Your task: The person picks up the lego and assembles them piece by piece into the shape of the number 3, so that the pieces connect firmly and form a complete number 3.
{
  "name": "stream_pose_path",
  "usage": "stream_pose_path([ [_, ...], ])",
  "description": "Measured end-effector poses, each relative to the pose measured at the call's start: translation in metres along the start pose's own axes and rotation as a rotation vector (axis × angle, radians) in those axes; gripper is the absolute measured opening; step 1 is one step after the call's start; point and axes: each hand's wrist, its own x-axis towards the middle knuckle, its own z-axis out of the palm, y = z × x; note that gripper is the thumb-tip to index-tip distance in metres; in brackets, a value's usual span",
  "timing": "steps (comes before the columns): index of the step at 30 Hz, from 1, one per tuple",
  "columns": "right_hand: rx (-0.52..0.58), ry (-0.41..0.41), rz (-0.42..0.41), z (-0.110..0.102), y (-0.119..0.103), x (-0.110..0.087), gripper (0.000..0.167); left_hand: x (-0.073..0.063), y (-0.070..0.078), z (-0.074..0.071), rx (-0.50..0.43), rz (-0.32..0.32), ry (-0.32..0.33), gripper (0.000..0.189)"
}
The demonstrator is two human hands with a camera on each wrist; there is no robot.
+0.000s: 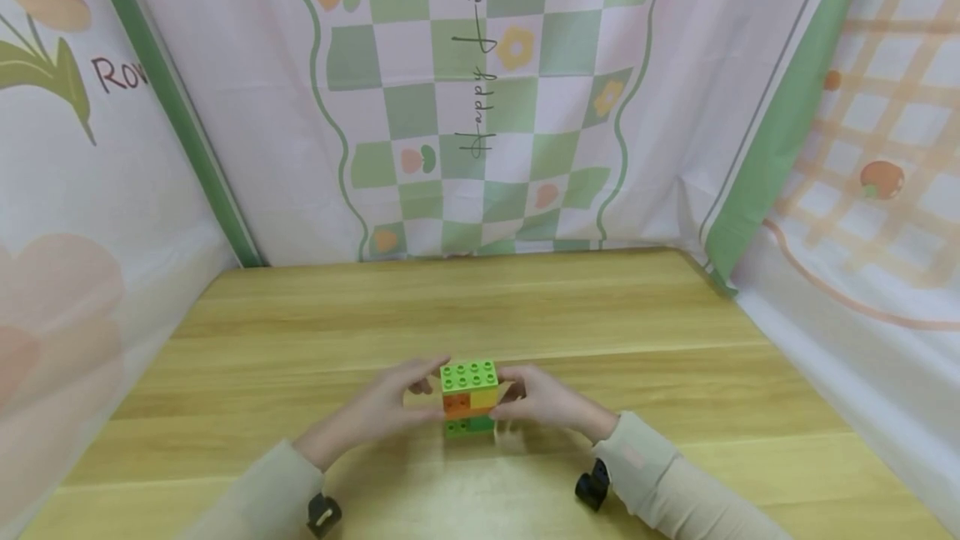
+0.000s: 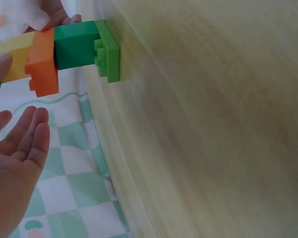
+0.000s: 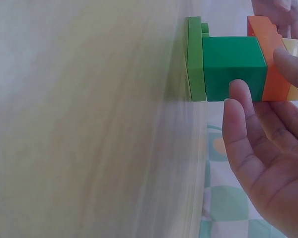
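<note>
A stack of toy building bricks (image 1: 483,399) stands upright on the table. It has a light green base plate (image 2: 112,54), a dark green brick (image 3: 234,69), an orange plate (image 2: 43,62), a yellow brick (image 2: 17,54) and a light green studded plate (image 1: 469,376) on top. On the stack's left side, my left hand (image 1: 386,402) holds its upper part between thumb and index finger, the other fingers away from it. From the right, my right hand (image 1: 551,400) grips it, thumb across the orange and yellow pieces. Some fingertip contacts are hidden.
The wooden table (image 1: 480,307) extends around the stack to a checkered cloth (image 1: 465,107) hanging behind it. Printed cloths also hang at left and right. A black wrist camera (image 1: 324,515) is on the left sleeve, and another camera (image 1: 592,486) on the right.
</note>
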Motion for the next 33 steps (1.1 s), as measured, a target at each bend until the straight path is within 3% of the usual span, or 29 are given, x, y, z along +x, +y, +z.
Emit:
stream_pose_path([
  [10,0.007,0.007,0.004,0.0,0.0,0.0,0.039,0.0,-0.008,0.013,0.004,0.051,0.029,0.06],
  [21,-0.005,-0.004,-0.005,0.0,0.001,0.001,0.039,0.001,-0.005,0.019,0.002,0.089,0.042,0.049],
  [33,0.008,-0.002,-0.009,-0.001,0.003,0.001,0.04,0.002,-0.006,0.023,-0.015,0.019,0.07,0.039],
])
